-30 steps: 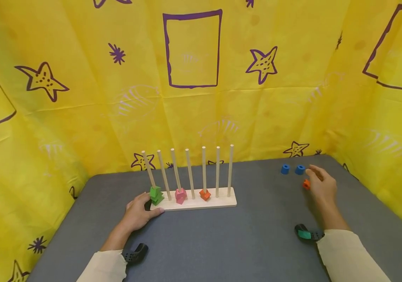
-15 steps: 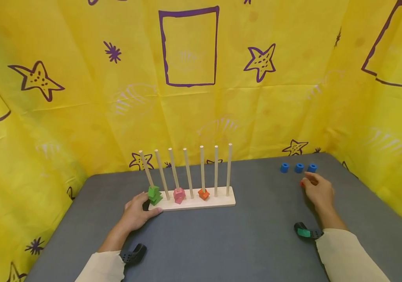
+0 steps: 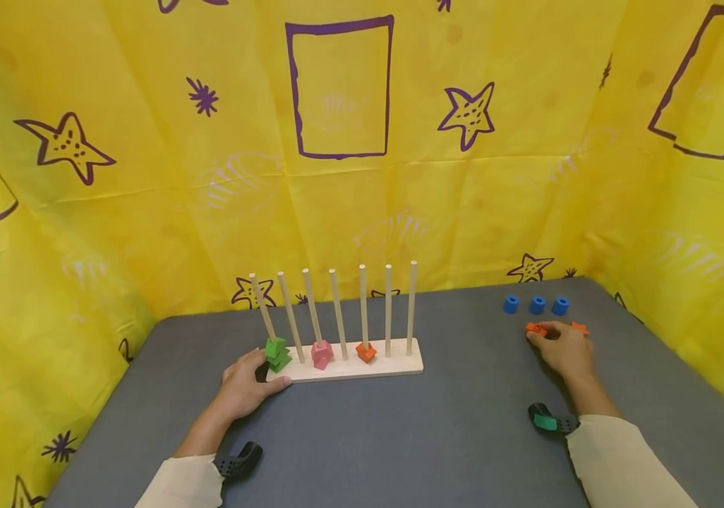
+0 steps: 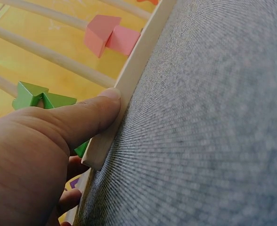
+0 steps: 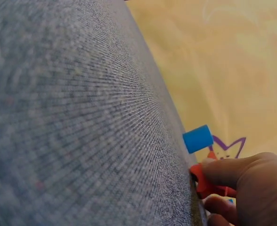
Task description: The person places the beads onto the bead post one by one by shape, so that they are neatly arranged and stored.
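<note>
A wooden peg stand (image 3: 402, 364) with several upright dowels sits at the table's middle. My left hand (image 3: 244, 388) grips its left end, thumb on the front edge and fingers behind. Green blocks (image 3: 277, 355) are threaded on the leftmost dowel, pink blocks (image 3: 321, 353) on the third and an orange block (image 3: 366, 352) on the fifth. Far to the right, my right hand (image 3: 568, 356) pinches an orange star-shaped block (image 3: 535, 329) between thumb and fingers, close over the table; the right wrist view shows the same orange block (image 5: 202, 183) partly covered by the thumb.
Another orange block (image 3: 581, 328) lies just beyond the right hand. Behind it, blue cylinders (image 3: 537, 305) with holes stand in a row of three. A yellow patterned cloth (image 3: 349, 212) hangs along the back and sides of the grey table (image 3: 375, 437).
My right hand has moved from beside the blue cylinders leftward and nearer, and now pinches an orange block. The third blue cylinder and a second orange block have come into sight. The left hand stays put.
</note>
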`<state>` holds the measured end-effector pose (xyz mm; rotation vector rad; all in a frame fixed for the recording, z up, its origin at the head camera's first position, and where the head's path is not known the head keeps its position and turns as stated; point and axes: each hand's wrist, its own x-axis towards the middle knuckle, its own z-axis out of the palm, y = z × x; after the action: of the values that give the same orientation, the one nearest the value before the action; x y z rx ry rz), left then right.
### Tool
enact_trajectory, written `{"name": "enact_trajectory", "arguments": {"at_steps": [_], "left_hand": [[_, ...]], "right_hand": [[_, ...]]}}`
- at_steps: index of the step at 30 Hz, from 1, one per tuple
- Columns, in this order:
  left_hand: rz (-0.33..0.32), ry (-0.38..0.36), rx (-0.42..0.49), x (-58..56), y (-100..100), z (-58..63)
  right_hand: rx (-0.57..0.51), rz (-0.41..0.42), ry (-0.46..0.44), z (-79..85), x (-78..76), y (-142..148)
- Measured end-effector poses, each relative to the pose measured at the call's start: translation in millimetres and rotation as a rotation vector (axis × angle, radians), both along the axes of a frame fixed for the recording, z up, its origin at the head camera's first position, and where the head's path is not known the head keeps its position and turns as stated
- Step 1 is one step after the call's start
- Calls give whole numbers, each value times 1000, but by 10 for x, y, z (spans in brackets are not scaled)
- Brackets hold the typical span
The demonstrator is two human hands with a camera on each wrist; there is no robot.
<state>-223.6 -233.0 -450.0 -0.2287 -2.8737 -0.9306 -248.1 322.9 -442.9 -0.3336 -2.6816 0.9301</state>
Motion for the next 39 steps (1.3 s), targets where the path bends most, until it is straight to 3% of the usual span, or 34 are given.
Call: {"name": "enact_trajectory", "arguments": {"at_steps": [12,19,21,29,33,39], "left_hand": [[-5,4,-6,14,-25,-10],[-13,27,-4,32,-74,-33],[-14,33,-6,30,-75,-39],[-30,51,9,42,-9,-28],[-33,51,14,32,-1,-22],[-30,47,10,4,-13,-7]], "right_hand": [[-98,2,118,23,32,-73],[-373,144,198,179,48,-259],[-458,183,219,250,56,-311],[-567,277,261,660,207,-481],[-671,354,297,885,262,-589],[-691,466,339,1227,299,-771]]}}
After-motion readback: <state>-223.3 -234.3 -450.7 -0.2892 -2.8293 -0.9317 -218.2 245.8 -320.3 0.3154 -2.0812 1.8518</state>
